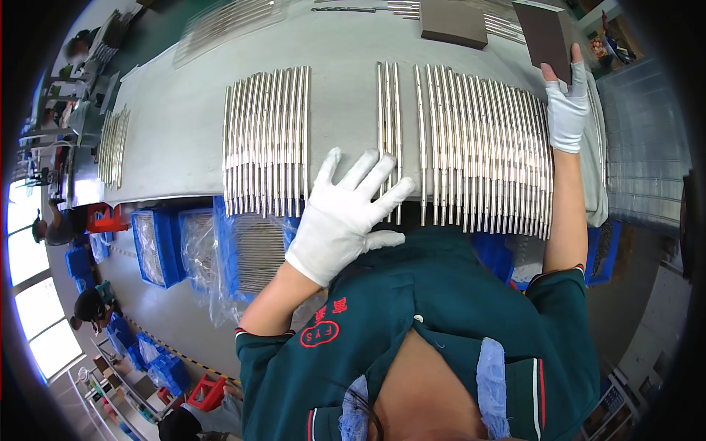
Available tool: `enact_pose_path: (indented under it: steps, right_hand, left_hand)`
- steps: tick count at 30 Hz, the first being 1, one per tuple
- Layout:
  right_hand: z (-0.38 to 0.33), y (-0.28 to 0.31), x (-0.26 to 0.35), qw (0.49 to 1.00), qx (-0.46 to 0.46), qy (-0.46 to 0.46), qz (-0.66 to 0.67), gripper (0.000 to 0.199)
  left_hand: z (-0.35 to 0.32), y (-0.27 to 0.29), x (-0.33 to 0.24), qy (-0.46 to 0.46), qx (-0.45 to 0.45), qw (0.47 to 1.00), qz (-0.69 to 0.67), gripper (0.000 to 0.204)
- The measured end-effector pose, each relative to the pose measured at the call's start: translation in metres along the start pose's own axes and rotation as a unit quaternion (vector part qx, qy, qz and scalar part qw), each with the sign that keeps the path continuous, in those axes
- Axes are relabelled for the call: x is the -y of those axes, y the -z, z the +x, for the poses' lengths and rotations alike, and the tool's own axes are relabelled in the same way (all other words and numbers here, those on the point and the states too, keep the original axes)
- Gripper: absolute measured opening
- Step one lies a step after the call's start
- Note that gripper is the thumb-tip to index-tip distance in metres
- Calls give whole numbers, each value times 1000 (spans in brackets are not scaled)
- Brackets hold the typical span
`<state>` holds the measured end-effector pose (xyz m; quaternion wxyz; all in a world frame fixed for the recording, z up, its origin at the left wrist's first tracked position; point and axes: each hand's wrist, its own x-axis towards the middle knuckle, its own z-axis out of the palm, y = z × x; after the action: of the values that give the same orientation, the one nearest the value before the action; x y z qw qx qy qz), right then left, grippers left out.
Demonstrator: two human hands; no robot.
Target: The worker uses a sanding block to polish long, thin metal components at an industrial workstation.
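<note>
Left hand (346, 217) lies splayed flat on metal rods (390, 125); right hand (566, 106) pinches a brown block (546, 37).

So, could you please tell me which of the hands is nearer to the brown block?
Right. The right hand grips the brown block at the bench's far edge; the left hand lies spread on the metal rods, well away.

Single head-worn fisheye view, looking steeply down over the wearer's chest onto a grey worktable (184, 125) at close range. Table edge and rows of metal rods (478, 147) bent toward the rim; workshop floor with blue bins (158, 246) at lower left. No second view for overlap.
</note>
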<state>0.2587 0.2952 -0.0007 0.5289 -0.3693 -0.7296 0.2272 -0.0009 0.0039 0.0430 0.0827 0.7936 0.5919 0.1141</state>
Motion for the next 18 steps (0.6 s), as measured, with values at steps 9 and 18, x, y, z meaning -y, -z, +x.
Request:
enact_pose_path:
  steps: [9,18]
  right_hand:
    - [1,-5,7,998,-39,50,-10,65]
    - [4,-2,4,998,-48,18,31,65]
  left_hand:
    - [-5,3,1,15,-9,1000,-2,79]
    - [21,-16,-13,-51,-29,996,-62,78]
